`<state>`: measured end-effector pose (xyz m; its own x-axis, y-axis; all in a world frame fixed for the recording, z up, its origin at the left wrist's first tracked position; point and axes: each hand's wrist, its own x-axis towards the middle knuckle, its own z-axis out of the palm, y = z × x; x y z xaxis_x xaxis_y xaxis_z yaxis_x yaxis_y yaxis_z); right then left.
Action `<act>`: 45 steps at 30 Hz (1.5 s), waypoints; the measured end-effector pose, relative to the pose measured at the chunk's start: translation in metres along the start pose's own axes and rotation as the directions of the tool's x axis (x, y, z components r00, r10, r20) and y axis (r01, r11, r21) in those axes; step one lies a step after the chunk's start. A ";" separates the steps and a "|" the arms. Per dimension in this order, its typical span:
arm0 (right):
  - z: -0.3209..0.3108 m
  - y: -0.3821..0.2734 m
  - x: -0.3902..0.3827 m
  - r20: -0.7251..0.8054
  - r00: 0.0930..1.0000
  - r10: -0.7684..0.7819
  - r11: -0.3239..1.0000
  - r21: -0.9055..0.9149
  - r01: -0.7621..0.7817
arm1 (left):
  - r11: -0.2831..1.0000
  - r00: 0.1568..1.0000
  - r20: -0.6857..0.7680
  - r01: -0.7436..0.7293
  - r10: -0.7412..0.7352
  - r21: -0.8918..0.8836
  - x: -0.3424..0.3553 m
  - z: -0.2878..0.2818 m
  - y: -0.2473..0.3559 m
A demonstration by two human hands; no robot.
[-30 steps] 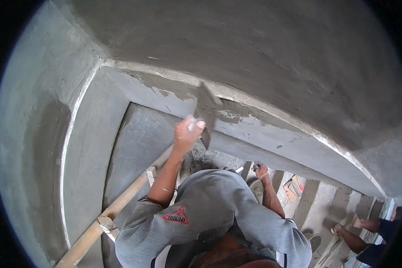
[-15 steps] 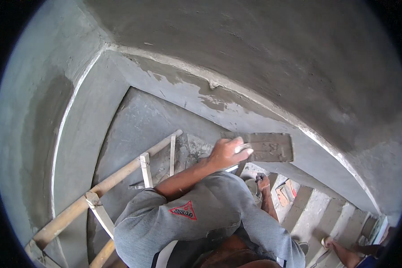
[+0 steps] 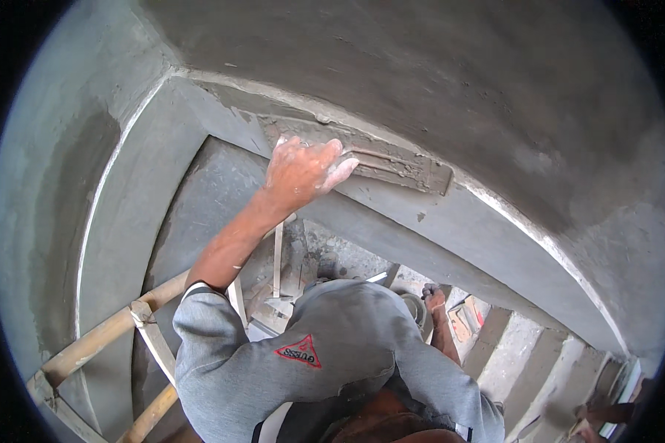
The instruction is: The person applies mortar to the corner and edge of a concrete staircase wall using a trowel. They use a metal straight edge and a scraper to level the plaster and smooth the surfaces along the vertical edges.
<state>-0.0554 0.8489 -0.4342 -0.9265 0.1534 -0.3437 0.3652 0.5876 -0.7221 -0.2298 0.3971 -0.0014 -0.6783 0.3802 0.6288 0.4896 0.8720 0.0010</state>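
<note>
Grey mortar is smeared over the back of a long rectangular trowel, which is laid lengthwise along a pale strip of wall at the far side, just under a raised white line. Its handle is gripped by the left hand, whose fingers are closed around it; the knuckles and thumb are whitened by dust or plaster. Two thin rods of the handle are seen running from the thumb toward the right end of the plate. Beyond the line, a broad dark grey surface is spread across the far part of the scene. By the right hand, held low and nearer, a small dark object appears to be grasped; what it is cannot be told. Just beside that hand, a round grey container is partly hidden by the grey shirt. On the near left, a bamboo pole is crossed by wooden pieces. On the near right, pale and darker bands like steps are seen, and another person's limbs are partly shown, blurred, near the edge.
</note>
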 end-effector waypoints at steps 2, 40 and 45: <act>-0.006 -0.023 -0.007 0.018 0.998 0.062 0.996 0.065 -0.063 | 0.999 1.000 0.028 -0.012 0.011 0.030 -0.013 0.009 0.001; -0.016 0.043 -0.031 -0.071 0.997 -0.021 0.998 -0.060 0.016 | 0.974 0.989 -0.075 0.107 -0.124 -0.198 -0.008 0.026 0.071; -0.015 0.027 -0.040 -0.041 0.996 -0.075 0.990 -0.127 0.069 | 0.990 0.992 -0.043 0.115 -0.119 -0.082 -0.010 0.037 0.076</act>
<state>-0.0099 0.8705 -0.4310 -0.9541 0.1416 -0.2639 0.2859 0.6928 -0.6621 -0.2067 0.4712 -0.0365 -0.7073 0.2602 0.6572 0.4516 0.8817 0.1369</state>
